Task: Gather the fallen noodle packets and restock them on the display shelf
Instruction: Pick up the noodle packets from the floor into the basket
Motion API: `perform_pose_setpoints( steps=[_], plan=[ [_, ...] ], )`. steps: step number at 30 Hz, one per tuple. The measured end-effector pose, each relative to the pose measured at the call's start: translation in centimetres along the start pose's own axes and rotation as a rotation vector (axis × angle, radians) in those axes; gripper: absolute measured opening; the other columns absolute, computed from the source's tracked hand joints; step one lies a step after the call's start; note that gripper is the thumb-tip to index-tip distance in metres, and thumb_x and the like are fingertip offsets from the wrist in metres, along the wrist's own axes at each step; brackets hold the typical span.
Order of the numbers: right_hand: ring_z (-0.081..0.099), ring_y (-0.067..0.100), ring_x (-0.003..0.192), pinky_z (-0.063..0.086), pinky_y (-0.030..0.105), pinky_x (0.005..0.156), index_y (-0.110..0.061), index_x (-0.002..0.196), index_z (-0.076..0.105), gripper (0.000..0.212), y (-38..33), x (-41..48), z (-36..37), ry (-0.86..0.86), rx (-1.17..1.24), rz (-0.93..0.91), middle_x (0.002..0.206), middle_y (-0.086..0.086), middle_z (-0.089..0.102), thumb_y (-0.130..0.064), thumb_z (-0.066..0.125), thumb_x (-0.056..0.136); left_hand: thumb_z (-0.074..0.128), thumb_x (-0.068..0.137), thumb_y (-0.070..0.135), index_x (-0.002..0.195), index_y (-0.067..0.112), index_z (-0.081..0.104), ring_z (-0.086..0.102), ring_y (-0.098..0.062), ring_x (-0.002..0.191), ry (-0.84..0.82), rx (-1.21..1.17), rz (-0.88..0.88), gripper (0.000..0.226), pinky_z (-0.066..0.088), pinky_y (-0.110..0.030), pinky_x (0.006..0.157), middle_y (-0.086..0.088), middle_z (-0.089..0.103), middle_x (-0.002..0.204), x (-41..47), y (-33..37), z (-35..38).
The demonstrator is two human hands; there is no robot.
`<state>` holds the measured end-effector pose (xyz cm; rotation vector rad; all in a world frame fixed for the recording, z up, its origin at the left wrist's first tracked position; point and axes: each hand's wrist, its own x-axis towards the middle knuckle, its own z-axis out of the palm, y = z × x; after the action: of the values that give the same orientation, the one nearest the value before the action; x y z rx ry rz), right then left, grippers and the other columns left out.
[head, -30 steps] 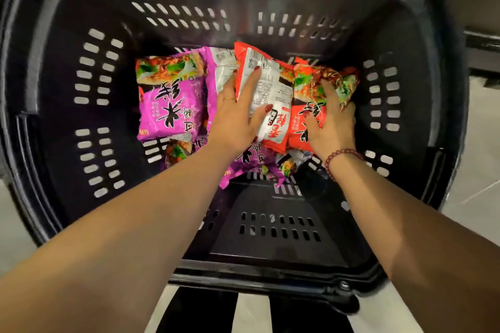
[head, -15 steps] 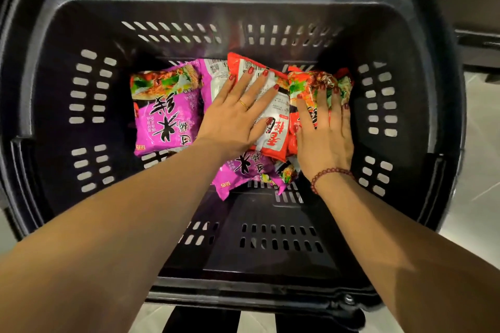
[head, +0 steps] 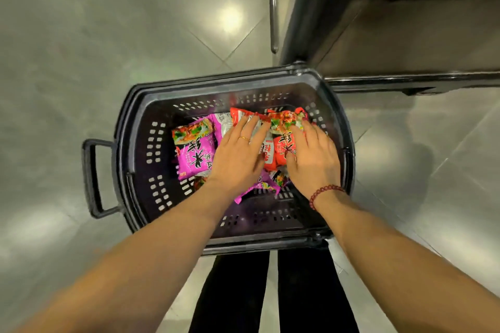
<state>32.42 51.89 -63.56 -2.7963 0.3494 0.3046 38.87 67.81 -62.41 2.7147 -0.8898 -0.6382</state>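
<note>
A shop: under the left hand [head: 238, 159] and right hand [head: 313, 162] sits a black plastic shopping basket [head: 216, 81] of branded noodle packets [head: 193, 154]. Glossy floor tiles [head: 81, 35] surround it, and a metal display shelf [head: 405, 35] stands beyond the right hand.

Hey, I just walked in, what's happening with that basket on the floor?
A person stands over a dark plastic basket on the tiled floor, both hands down inside it. The left hand rests, fingers spread, on an orange-and-white packet. The right hand rests on a second orange packet beside it. A purple packet lies untouched at the left.
</note>
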Motion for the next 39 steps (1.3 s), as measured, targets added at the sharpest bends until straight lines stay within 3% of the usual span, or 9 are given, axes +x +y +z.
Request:
perform_pose_setpoints(
  steps=[4,8,14,18,22,27,33,39],
  plan=[
    [0.038,0.026,0.131,0.035,0.043,0.107,-0.018,0.14,0.039,0.055,-1.1,-3.5,-8.5,-0.078,-0.009,0.122,0.146,0.005,0.038,-0.026,0.055,0.088,0.069,0.078,0.019,0.137,0.007,0.05,0.045,-0.04,0.13,0.006,0.006,0.042,0.063,0.04,-0.051,0.105,-0.02,0.051,0.139,-3.2,2.7,-7.3],
    [0.043,0.031,0.123,0.04,0.043,0.098,-0.015,0.136,0.045,0.052,-0.8,-7.9,-15.8,-0.081,-0.004,0.209,0.14,0.01,0.044,-0.029,0.057,0.088,0.068,0.08,0.024,0.132,0.009,0.053,0.047,-0.038,0.123,0.041,0.002,0.061,0.056,0.047,-0.051,0.096,-0.017,0.053,0.133,-5.7,5.9,-13.8],
    [0.045,0.033,0.124,0.037,0.042,0.101,-0.015,0.136,0.049,0.057,1.7,-14.7,-23.1,0.011,0.059,0.305,0.138,0.01,0.049,-0.033,0.064,0.084,0.06,0.083,0.031,0.122,0.011,0.059,0.055,-0.037,0.108,0.064,0.069,0.224,0.045,0.051,-0.046,0.083,-0.013,0.061,0.119,-7.0,12.6,-19.4],
    [0.052,0.035,0.115,0.042,0.044,0.095,-0.01,0.129,0.056,0.054,5.2,-19.3,-27.1,0.128,0.108,0.38,0.129,0.013,0.056,-0.031,0.07,0.081,0.051,0.082,0.035,0.121,0.012,0.061,0.056,-0.034,0.107,0.039,0.099,0.363,0.046,0.052,-0.046,0.082,-0.01,0.062,0.116,-7.2,19.8,-21.2],
    [0.056,0.035,0.111,0.047,0.043,0.09,-0.009,0.121,0.06,0.051,10.5,-23.9,-30.0,0.214,0.133,0.449,0.123,0.014,0.06,-0.031,0.074,0.077,0.054,0.083,0.036,0.121,0.011,0.062,0.057,-0.034,0.106,0.021,0.163,0.538,0.046,0.053,-0.045,0.083,-0.01,0.064,0.115,-6.8,28.2,-21.2],
    [0.044,0.027,0.127,0.038,0.039,0.102,-0.016,0.134,0.05,0.053,19.8,-30.2,-33.4,0.226,0.138,0.525,0.141,0.006,0.048,-0.039,0.062,0.087,0.067,0.081,0.03,0.121,0.011,0.063,0.059,-0.036,0.104,0.02,0.209,0.656,0.045,0.054,-0.044,0.082,-0.011,0.065,0.116,-5.9,41.0,-19.8],
    [0.039,0.024,0.131,0.035,0.037,0.105,-0.021,0.137,0.046,0.054,32.1,-37.6,-37.6,0.282,0.136,0.62,0.146,0.003,0.043,-0.042,0.058,0.089,0.056,0.092,0.037,0.138,0.019,0.051,0.05,-0.028,0.123,0.006,0.233,0.775,0.05,0.045,-0.04,0.099,-0.006,0.054,0.137,-4.8,56.9,-16.8],
    [0.04,0.026,0.129,0.034,0.036,0.104,-0.018,0.137,0.046,0.054,41.5,-43.7,-41.3,0.363,0.17,0.766,0.144,0.005,0.043,-0.04,0.06,0.089,0.056,0.091,0.036,0.136,0.019,0.052,0.05,-0.029,0.12,-0.007,0.274,0.931,0.049,0.045,-0.04,0.096,-0.006,0.055,0.133,-2.5,69.3,-15.8]
  ],
)
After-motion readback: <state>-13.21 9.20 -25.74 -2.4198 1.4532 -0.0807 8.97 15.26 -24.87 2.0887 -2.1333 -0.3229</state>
